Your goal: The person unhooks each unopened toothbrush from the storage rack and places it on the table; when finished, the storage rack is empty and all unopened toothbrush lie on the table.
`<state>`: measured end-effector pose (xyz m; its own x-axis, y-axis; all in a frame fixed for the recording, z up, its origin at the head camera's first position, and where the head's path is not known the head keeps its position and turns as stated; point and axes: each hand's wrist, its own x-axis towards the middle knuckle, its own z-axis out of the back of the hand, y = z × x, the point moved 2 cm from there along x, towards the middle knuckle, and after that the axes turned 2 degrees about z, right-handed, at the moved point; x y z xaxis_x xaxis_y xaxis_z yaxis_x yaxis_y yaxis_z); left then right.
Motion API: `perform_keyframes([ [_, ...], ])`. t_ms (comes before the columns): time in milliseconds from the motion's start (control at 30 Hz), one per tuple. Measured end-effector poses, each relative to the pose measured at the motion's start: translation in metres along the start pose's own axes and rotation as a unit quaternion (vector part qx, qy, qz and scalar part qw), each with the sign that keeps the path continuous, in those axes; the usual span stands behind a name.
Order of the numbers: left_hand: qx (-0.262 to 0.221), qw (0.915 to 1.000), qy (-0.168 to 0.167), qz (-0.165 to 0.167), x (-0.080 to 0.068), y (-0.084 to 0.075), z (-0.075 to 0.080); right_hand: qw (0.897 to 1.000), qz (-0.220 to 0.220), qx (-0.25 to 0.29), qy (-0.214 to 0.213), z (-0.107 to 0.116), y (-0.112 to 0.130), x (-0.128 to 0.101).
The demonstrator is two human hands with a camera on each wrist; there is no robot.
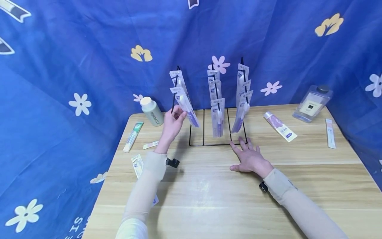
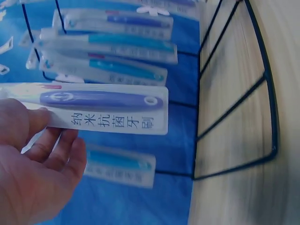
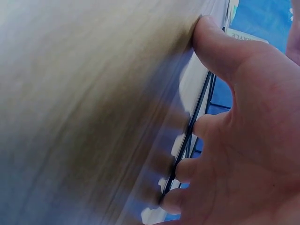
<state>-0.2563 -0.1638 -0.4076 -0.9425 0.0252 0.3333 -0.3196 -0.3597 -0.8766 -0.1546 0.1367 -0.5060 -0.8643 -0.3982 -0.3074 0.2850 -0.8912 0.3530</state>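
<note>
Left wrist view: the left hand [image 2: 36, 171] pinches a toothbrush pack [image 2: 110, 105] ahead of its palm; gentle, straight movement along the hook [image 1: 173, 99] above should work best, with the right hand [image 1: 248, 158], fingers spread, bracing the wire rack [image 1: 197, 145]

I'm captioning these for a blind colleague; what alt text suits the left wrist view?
The left hand holds a packaged purple toothbrush with Chinese characters printed on its pack. More packaged toothbrushes hang around it on a black wire rack, against a blue cloth and a pale wooden tabletop.
</note>
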Motion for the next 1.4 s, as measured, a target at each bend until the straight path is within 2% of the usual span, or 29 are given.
perform_keyframes([
  [233,0.007,0.9975,0.069,-0.017,-0.021,-0.023,-0.009,1.0,0.001,-0.003,0.006,-0.002,0.002,0.0],
  [400,-0.013,0.9917,0.128,-0.007,-0.052,-0.033,-0.007,1.0,0.004,-0.002,0.011,-0.003,0.004,0.001],
  [533,-0.031,0.9851,0.166,0.031,-0.083,-0.032,0.001,1.0,0.008,-0.003,0.009,-0.004,0.005,0.001],
  [633,-0.031,0.9805,0.176,0.081,-0.109,-0.024,0.013,1.0,0.01,-0.004,0.008,-0.003,0.005,0.001],
  [733,-0.026,0.9764,0.16,0.143,-0.136,-0.012,0.032,1.0,0.011,-0.003,0.007,-0.002,0.006,0.002],
  [933,-0.013,0.9649,0.066,0.254,-0.178,0.019,0.075,1.0,0.012,-0.006,-0.001,0.0,0.004,0.001],
  [1033,0.004,0.9514,0.02,0.307,-0.191,0.036,0.093,1.0,0.01,-0.007,-0.003,0.001,0.002,0.0],
  [1133,0.022,0.9359,-0.001,0.352,-0.201,0.048,0.105,1.0,0.01,-0.008,-0.003,0.001,0.001,-0.001],
  [1233,0.039,0.9261,-0.001,0.375,-0.208,0.054,0.111,1.0,0.011,-0.005,-0.001,0.0,0.0,-0.001],
  [1300,0.059,0.9248,0.005,0.376,-0.21,0.055,0.112,1.0,0.01,-0.002,0.002,-0.001,0.001,0.0],
  [1400,0.113,0.9264,0.023,0.359,-0.208,0.054,0.111,1.0,0.011,0.0,0.0,0.0,0.0,-0.001],
])
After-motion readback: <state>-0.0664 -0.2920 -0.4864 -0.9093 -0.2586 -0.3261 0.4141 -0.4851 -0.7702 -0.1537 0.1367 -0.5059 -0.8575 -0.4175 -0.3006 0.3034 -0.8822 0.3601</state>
